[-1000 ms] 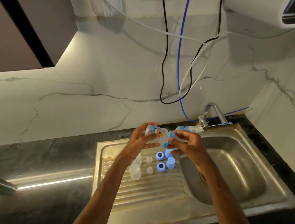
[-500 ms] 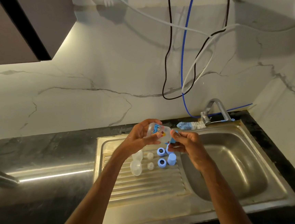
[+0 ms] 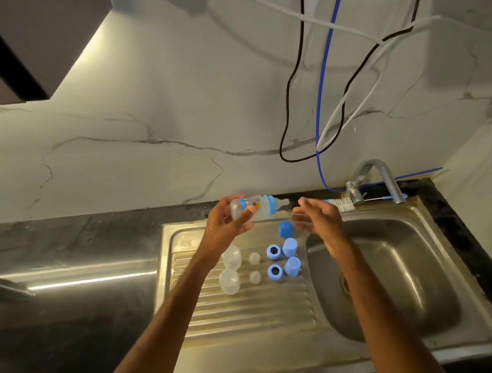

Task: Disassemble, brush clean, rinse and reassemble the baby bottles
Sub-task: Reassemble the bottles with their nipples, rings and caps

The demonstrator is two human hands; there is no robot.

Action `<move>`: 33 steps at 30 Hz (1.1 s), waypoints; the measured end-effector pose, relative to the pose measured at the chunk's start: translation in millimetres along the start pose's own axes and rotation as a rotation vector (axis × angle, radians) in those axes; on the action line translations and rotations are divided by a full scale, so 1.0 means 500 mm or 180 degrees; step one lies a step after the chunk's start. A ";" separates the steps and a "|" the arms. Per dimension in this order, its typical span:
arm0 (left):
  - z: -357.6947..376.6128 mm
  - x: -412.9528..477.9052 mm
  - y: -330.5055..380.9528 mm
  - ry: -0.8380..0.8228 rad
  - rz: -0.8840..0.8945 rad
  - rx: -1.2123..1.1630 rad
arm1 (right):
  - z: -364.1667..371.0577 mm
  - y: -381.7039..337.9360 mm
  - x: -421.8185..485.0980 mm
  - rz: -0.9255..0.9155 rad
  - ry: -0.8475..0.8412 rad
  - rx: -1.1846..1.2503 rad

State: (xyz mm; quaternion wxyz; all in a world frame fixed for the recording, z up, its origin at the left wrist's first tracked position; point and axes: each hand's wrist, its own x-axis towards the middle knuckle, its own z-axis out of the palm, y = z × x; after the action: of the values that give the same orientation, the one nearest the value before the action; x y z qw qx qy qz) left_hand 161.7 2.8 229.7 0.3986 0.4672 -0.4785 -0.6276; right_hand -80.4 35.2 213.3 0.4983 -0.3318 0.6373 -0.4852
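My left hand (image 3: pixel 227 229) grips a clear baby bottle (image 3: pixel 254 208) held level over the back of the drainboard. Its blue collar and bare teat (image 3: pixel 282 203) point right. My right hand (image 3: pixel 319 224) hovers just right of the teat, fingers loose, holding nothing. A blue cap (image 3: pixel 285 229) lies on the drainboard below the bottle. Further forward lie two clear bottle bodies (image 3: pixel 231 269), two teats (image 3: pixel 255 267), two blue rings (image 3: pixel 274 261) and two more blue caps (image 3: pixel 291 256) in rows.
The steel sink basin (image 3: pixel 395 277) is to the right and the ribbed drainboard (image 3: pixel 249 311) to the left. A bottle brush (image 3: pixel 341 204) lies behind the basin by the tap (image 3: pixel 377 172). Black, blue and white cables hang on the marble wall (image 3: pixel 319 90).
My right hand gripped the blue cap on the bottle's end; now the cap is off and lies on the drainboard, the teat is bare and my right hand is open.
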 end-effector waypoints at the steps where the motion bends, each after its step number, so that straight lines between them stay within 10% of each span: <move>1: -0.002 0.009 -0.012 0.0151 -0.0126 -0.0041 | -0.004 0.023 0.035 -0.0167 0.0162 -0.0549; 8: -0.008 0.058 -0.048 0.0453 -0.0355 -0.0040 | 0.031 0.170 0.212 -0.0147 -0.0190 -0.2967; 14: -0.003 0.089 -0.053 0.0397 -0.0451 -0.0104 | 0.055 0.246 0.270 -0.0118 -0.0376 -0.3393; 25: -0.025 0.071 -0.039 0.0109 -0.0527 -0.0385 | -0.004 0.069 0.137 -0.0035 -0.0567 0.0262; 33: -0.005 0.003 0.008 -0.0270 -0.0587 -0.0450 | -0.013 -0.022 -0.034 -0.0588 -0.1010 0.0284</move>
State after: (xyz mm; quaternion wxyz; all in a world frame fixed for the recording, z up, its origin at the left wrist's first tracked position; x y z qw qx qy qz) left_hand 164.1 -0.3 233.1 0.3505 0.4531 -0.4045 -0.7129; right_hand -82.6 49.3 229.1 0.5600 -0.4389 0.4954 -0.4983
